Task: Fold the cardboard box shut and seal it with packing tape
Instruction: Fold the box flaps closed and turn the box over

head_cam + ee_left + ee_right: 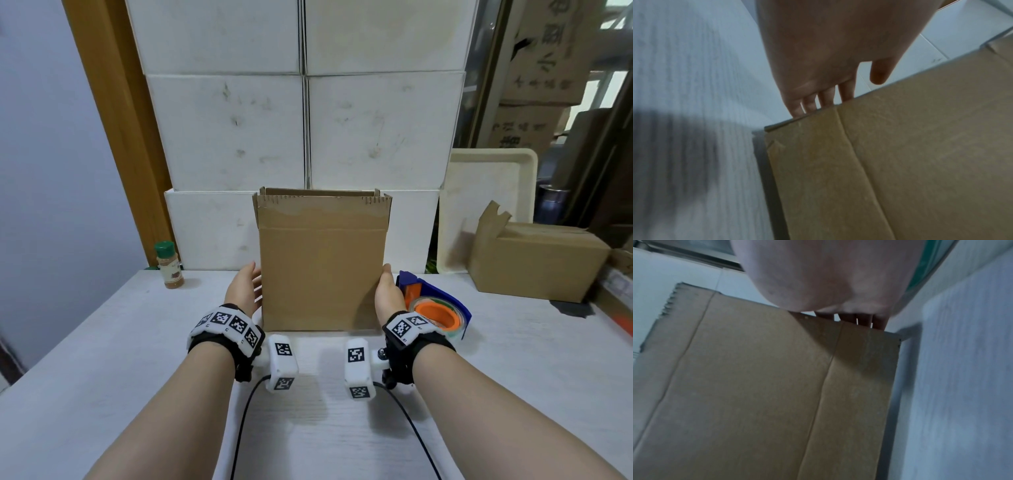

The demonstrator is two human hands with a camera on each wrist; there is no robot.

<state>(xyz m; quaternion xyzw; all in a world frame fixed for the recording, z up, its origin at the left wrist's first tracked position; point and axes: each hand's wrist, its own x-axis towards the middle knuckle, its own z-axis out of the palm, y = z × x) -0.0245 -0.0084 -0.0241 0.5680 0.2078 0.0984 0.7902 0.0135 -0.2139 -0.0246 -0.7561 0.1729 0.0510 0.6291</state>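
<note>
A brown cardboard box stands upright on the white table, its top flaps pointing up and its top open. My left hand lies flat against the box's left side, and in the left wrist view its fingers reach behind the box edge with the thumb apart. My right hand lies against the right side, fingers straight behind the box edge. A blue tape dispenser with an orange core lies just right of my right hand.
A green-capped spice bottle stands at the back left. Stacked white boxes form a wall behind the box. A cream tray leans at the back right, beside a second cardboard box.
</note>
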